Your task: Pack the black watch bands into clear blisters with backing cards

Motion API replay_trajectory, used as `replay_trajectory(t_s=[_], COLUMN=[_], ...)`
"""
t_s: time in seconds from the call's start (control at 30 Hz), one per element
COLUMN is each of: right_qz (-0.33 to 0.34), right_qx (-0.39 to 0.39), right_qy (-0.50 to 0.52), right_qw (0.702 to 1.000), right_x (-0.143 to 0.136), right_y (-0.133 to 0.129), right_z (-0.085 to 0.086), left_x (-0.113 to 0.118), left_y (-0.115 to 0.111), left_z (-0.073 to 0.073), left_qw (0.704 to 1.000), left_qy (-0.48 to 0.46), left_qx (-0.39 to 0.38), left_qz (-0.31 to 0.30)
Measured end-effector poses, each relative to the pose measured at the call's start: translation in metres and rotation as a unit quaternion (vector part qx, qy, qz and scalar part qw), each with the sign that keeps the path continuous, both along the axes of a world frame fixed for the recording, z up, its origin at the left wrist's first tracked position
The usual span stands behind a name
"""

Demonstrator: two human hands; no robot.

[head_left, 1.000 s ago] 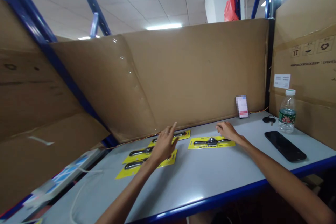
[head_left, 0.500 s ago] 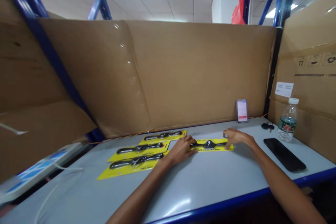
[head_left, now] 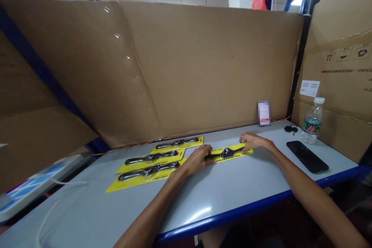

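Note:
A black spokeshave (head_left: pixel 227 152) packed on a yellow card (head_left: pixel 232 158) lies at the middle of the table, slightly slanted, its right end farther from me. My left hand (head_left: pixel 199 159) grips the left end, fingers over the handle. At the other end my right hand (head_left: pixel 253 140) pinches the card's edge between thumb and fingers. To the left lie three more carded spokeshaves: a near one (head_left: pixel 148 171), a middle one (head_left: pixel 150 158) and a far one (head_left: pixel 177 143). My left wrist partly covers the right end of the near card.
On the right are a black phone (head_left: pixel 307 156), a water bottle (head_left: pixel 312 124) and keys (head_left: pixel 291 129). A small lit screen (head_left: pixel 264 113) leans on the cardboard wall (head_left: pixel 203 69) behind. At the left edge sits a power strip (head_left: pixel 37 186) with a white cable (head_left: pixel 49 217).
The card between my hands has turned, its right end swinging away from me. Both hands keep their places at its ends. My view has shifted a little downward.

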State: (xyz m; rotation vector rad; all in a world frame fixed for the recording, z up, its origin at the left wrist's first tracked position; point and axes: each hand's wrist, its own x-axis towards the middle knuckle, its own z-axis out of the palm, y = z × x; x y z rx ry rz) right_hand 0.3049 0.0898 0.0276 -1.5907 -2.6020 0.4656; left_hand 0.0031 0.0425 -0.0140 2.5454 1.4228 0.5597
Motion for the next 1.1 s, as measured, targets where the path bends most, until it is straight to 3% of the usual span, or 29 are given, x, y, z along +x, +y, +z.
replay_trajectory(t_s=[0.27,0.47,0.6,0.73,0.93,1.1], right_qz=[-0.011,0.001,-0.019,-0.011,0.013,0.002], right_qx=[-0.054,0.013,0.077,0.089,-0.046,-0.087], right_qy=[0.017,-0.012,0.014,0.068,0.254,0.318], right_qw=[0.998,1.000,0.997,0.994,0.966,0.944], right_x=[0.005,-0.003,-0.011,-0.010,0.012,0.020], right_y=[0.003,-0.005,-0.010,-0.006,0.022,0.035], right_z=[0.001,0.004,0.002,0.002,-0.008,-0.023], left_x=[-0.001,0.002,0.004,0.002,-0.010,-0.018], left_y=[-0.001,-0.004,-0.006,-0.005,-0.001,0.006], left_z=[0.000,0.002,0.006,0.011,0.014,0.005], left_qw=[1.000,1.000,0.993,0.984,0.978,0.985], left_qy=[-0.010,0.001,0.035,0.061,0.093,-0.013], left_qx=[-0.010,0.014,0.094,0.126,0.134,0.122], left_qz=[0.002,0.023,0.061,0.111,0.131,0.123])
